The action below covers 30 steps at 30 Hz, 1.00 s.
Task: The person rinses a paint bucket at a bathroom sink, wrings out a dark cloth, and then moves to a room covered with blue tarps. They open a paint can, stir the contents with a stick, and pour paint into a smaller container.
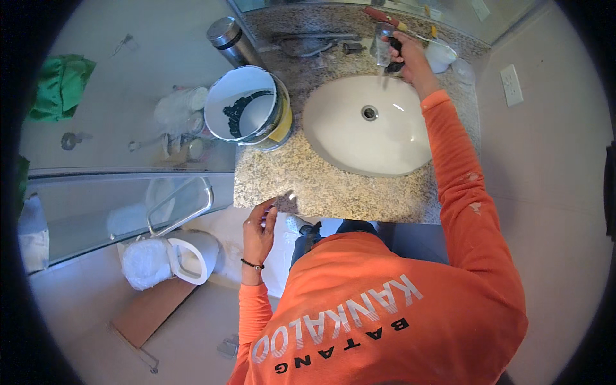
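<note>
The right hand reached to the back edge of the speckled granite vanity top, its fingers closed around a small clear glass jar held upright above the back rim of the oval white sink basin. A dark object showed under that hand, too hidden to name. The left hand hung at the front left corner of the vanity top, fingers loosely curled, holding nothing, its fingertips just beside the stone edge. A white plastic bucket with dark residue inside stood on the left edge of the vanity top. A red-handled tool lay along the back edge near the jar.
</note>
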Each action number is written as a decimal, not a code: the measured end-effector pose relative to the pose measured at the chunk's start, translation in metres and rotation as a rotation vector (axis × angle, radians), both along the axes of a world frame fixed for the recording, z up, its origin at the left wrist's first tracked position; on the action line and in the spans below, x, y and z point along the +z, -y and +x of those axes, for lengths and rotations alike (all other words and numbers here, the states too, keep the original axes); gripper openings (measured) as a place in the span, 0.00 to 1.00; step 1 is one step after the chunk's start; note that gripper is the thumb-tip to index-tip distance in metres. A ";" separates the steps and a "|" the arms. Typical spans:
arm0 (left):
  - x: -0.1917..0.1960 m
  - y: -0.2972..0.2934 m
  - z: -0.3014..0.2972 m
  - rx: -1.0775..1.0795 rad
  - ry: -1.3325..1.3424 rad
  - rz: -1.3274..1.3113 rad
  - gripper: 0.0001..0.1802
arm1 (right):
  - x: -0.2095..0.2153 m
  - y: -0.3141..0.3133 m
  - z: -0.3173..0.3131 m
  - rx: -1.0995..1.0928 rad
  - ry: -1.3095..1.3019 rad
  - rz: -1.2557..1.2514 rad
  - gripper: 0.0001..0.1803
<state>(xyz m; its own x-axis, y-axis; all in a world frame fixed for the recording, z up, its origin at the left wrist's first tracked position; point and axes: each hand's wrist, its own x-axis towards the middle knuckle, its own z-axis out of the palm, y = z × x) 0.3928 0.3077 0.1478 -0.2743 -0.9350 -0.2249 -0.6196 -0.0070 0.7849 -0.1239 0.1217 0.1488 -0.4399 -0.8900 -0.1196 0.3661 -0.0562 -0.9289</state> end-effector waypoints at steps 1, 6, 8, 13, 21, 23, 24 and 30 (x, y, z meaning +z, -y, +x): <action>-0.001 0.002 -0.007 -0.006 -0.001 0.024 0.18 | 0.002 0.000 -0.005 -0.012 0.039 -0.002 0.12; 0.000 0.031 -0.080 -0.204 -0.174 0.073 0.19 | -0.081 -0.014 0.009 -0.185 0.570 -0.031 0.14; -0.027 0.060 -0.123 -0.215 -0.274 0.119 0.21 | -0.110 -0.004 0.047 -0.157 0.994 0.071 0.14; -0.114 0.155 -0.340 -0.242 -0.305 0.096 0.37 | -0.253 0.001 -0.015 -0.194 1.131 -0.136 0.16; -0.160 0.189 -0.406 -0.391 0.342 -0.017 0.43 | -0.163 -0.049 0.056 -0.016 0.991 -0.089 0.18; -0.167 0.185 -0.388 -0.483 0.182 -0.114 0.39 | -0.165 -0.039 0.048 -0.060 1.039 -0.018 0.21; -0.167 0.181 -0.369 -0.502 0.095 -0.164 0.36 | -0.169 -0.033 0.056 -0.134 0.986 0.082 0.20; -0.076 0.147 -0.272 -0.344 -0.072 -0.103 0.16 | -0.220 -0.004 0.034 -0.031 1.005 0.290 0.18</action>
